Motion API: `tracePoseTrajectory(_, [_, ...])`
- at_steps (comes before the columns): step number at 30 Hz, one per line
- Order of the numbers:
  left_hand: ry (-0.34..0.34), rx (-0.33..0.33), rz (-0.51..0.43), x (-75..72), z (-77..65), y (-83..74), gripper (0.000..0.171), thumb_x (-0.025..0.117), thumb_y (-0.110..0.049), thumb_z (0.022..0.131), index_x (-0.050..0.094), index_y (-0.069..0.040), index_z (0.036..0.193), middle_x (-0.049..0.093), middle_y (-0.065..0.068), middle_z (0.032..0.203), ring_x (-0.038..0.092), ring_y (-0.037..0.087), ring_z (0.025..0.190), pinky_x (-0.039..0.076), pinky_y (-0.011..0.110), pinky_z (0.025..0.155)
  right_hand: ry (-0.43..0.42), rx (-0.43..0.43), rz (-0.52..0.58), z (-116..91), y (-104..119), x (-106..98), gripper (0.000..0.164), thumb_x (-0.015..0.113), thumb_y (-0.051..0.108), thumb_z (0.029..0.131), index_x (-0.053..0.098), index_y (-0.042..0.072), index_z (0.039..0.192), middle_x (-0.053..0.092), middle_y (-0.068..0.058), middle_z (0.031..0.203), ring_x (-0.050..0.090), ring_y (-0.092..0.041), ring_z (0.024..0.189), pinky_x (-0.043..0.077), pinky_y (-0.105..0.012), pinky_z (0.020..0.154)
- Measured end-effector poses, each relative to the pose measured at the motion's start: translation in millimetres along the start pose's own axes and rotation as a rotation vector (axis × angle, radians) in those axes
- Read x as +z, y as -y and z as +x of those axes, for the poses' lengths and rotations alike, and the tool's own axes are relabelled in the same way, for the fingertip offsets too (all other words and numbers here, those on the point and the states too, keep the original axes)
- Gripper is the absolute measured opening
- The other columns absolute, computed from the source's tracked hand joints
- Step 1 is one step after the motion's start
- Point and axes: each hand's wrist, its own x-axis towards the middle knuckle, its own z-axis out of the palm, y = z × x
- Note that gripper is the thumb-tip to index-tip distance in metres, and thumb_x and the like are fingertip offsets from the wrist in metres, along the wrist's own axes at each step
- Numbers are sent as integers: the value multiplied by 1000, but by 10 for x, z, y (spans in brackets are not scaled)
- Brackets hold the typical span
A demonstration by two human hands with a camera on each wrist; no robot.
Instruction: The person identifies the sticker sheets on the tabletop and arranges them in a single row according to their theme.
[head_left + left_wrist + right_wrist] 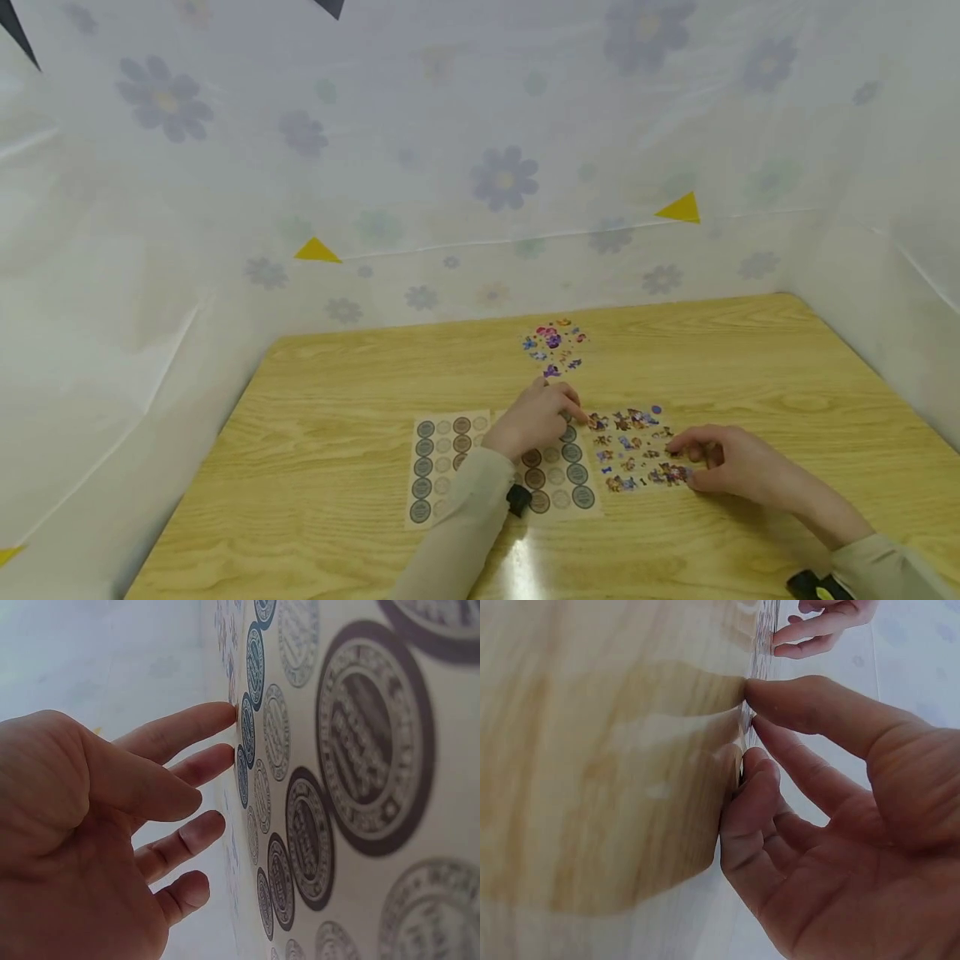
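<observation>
A clear sheet of small colourful cartoon stickers [630, 443] lies flat on the table, right of two beige sheets of round stamp-like labels. My left hand [534, 418] reaches over the right label sheet [557, 477], its fingertips touching down near the border with the cartoon sheet. In the left wrist view the fingers of the left hand [97, 825] are spread, with nothing between them. At the cartoon sheet's right edge, the thumb and index fingertip of my right hand [738, 467] touch down apart from each other. The right wrist view shows its other fingers [750, 806] bent.
The left label sheet [424, 467] lies partly under my left forearm. A roundish group of colourful stickers [553, 340] lies farther back on the wood-grain table [300, 467]. Flower-patterned white sheeting [420, 275] with yellow triangles surrounds the table's back and sides.
</observation>
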Motion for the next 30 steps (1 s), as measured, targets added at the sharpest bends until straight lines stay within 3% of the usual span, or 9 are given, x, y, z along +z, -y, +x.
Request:
tracePoseTrajectory(2, [0, -3, 5, 1, 1, 3, 47, 52, 8, 86, 76, -22, 113, 60, -9, 126, 48, 14, 115, 23, 33, 115, 7, 6, 8, 4, 0, 3, 38, 76, 8, 82, 65, 3, 118, 52, -7, 93, 41, -11, 69, 34, -30, 55])
tracePoseTrajectory(5, [3, -11, -9, 0, 4, 4, 48, 56, 10, 84, 76, -22, 114, 59, -9, 126, 49, 14, 117, 27, 31, 114, 0, 19, 22, 10, 12, 7, 38, 75, 7, 81, 65, 3, 117, 52, -8, 92, 42, -12, 70, 35, -30, 55])
tracePoseTrajectory(7, [-1, -17, -41, -13, 2, 8, 52, 56, 14, 82, 75, -21, 116, 58, -6, 129, 49, 14, 120, 37, 26, 105, -6, 17, 45, 17, 18, 3, 37, 74, 5, 82, 64, 2, 117, 52, -8, 90, 43, -12, 70, 35, -30, 56])
tracePoseTrajectory(8, [0, -27, -77, -26, -2, 10, 56, 54, 17, 80, 74, -20, 117, 57, -5, 131, 49, 15, 119, 44, 24, 93, -9, 16, 56, 21, 21, 1, 36, 73, 4, 82, 64, 1, 117, 52, -8, 89, 44, -12, 69, 35, -30, 56])
tracePoseTrajectory(10, [-17, -48, -135, -61, -13, 23, 60, 52, 20, 79, 73, -19, 119, 55, -2, 135, 48, 17, 125, 48, 21, 79, -15, 18, 82, 32, 30, -5, 34, 71, 2, 83, 64, 0, 116, 51, -8, 88, 44, -12, 69, 36, -29, 55])
tracePoseTrajectory(13, [-58, -75, -194, -147, -41, 61, 54, 51, 18, 84, 72, -15, 121, 52, 4, 140, 45, 21, 131, 48, 22, 74, -40, 32, 78, 63, 48, -14, 31, 70, 2, 84, 65, -1, 114, 53, -7, 87, 46, -11, 68, 39, -27, 53])
tracePoseTrajectory(18, [-144, -109, -166, -268, -96, 188, 31, 55, 0, 97, 71, -9, 121, 56, 8, 135, 49, 26, 128, 46, 35, 98, -91, 34, -19, 198, 125, -43, 21, 68, 7, 89, 67, 3, 110, 57, -3, 87, 53, -12, 71, 45, -27, 56])
tracePoseTrajectory(24, [-164, -208, -265, -368, -101, 381, 28, 53, -9, 100, 68, -8, 124, 59, 8, 131, 55, 28, 120, 50, 41, 91, -145, -45, -117, 484, 257, -158, 22, 61, 7, 95, 67, 3, 115, 64, -5, 97, 59, -18, 84, 51, -32, 65])
tracePoseTrajectory(30, [-163, -222, -228, -493, 22, 607, 25, 55, -10, 100, 69, -5, 121, 63, 10, 124, 57, 28, 117, 48, 43, 95, -181, -125, -109, 836, 362, -272, 31, 64, 11, 96, 63, -1, 125, 62, -19, 120, 59, -32, 105, 54, -42, 81])
